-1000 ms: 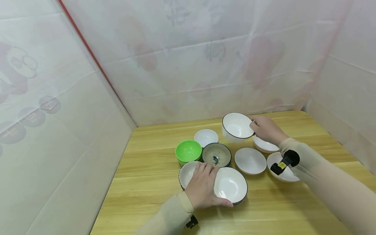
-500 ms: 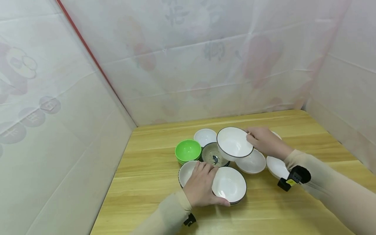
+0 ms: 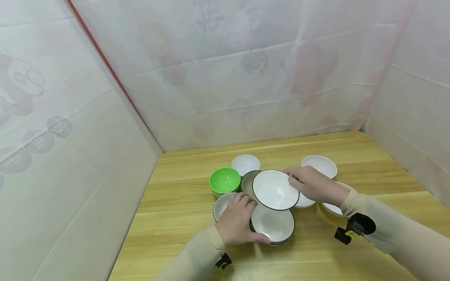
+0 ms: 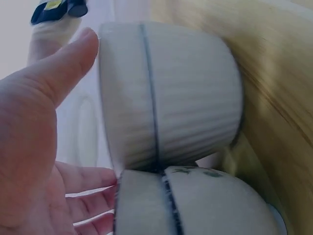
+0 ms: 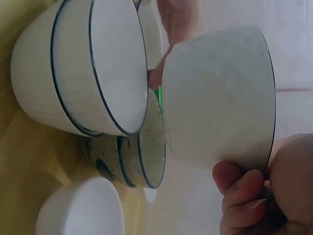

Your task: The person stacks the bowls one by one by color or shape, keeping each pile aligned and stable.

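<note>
My right hand (image 3: 314,183) pinches the rim of a white bowl (image 3: 275,190) with a dark rim, tilted above the table. Just below it stands a stack of like dark-rimmed white bowls (image 3: 274,226); the right wrist view shows two nested bowls (image 5: 117,63) there, with the held bowl (image 5: 220,98) apart from them. My left hand (image 3: 236,222) lies over the near bowls, its thumb at the stack's rim. Its fingers touch the rim of a neighbouring white bowl with a patterned edge (image 3: 221,207); leaf marks show on that stack's lower bowl (image 4: 215,200).
Behind the left hand are stacked green bowls (image 3: 225,180), a small white bowl (image 3: 246,164) and speckled grey bowls (image 3: 247,182), partly hidden. White bowls stand at right: one at the back (image 3: 320,164), another under the right forearm (image 3: 334,208), a third (image 3: 305,201) behind the held bowl.
My right hand has brought the held bowl down and nearer, from the back of the table to just above the dark-rimmed stack. The left hand has stayed nearly in place.
</note>
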The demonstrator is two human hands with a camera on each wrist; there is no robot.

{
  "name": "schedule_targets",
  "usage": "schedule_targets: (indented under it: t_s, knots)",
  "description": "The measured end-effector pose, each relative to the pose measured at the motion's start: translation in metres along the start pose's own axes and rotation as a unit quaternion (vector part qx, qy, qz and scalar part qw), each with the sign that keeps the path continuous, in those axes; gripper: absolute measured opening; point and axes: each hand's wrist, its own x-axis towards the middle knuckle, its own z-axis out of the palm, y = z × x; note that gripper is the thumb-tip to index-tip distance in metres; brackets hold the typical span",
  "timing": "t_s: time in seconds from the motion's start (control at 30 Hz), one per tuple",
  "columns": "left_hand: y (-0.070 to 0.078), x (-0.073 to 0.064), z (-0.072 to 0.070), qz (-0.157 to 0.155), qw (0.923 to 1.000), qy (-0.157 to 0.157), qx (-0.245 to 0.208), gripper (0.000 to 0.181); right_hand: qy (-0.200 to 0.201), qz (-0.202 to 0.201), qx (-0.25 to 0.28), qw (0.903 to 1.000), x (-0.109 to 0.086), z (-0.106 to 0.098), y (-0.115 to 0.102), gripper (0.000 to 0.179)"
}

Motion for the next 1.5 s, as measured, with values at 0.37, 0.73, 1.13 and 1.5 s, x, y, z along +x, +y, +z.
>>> schedule_targets:
  t_s: [0.37,0.73,1.13,1.5]
  knots:
    - [-0.007,0.006,-0.016,0.004,0.9978,0.061,-0.026,0.104,-0.026,-0.034,-0.017,0.9989,-0.008,0.013,-0.01,0.021]
    - [-0.008,0.006,-0.015,0.028,0.995,0.065,-0.071,0.112,-0.047,-0.072,-0.024,0.996,-0.012,0.025,-0.011,0.019]
    - [0.0,0.004,-0.006,0.001,0.9974,0.019,-0.069,0.121,-0.102,-0.049,-0.02,0.9934,-0.017,0.031,-0.004,0.021]
    - [0.004,0.001,-0.002,0.0,0.9985,0.01,-0.054,0.124,-0.115,-0.049,-0.028,0.9918,-0.019,0.037,0.002,0.022]
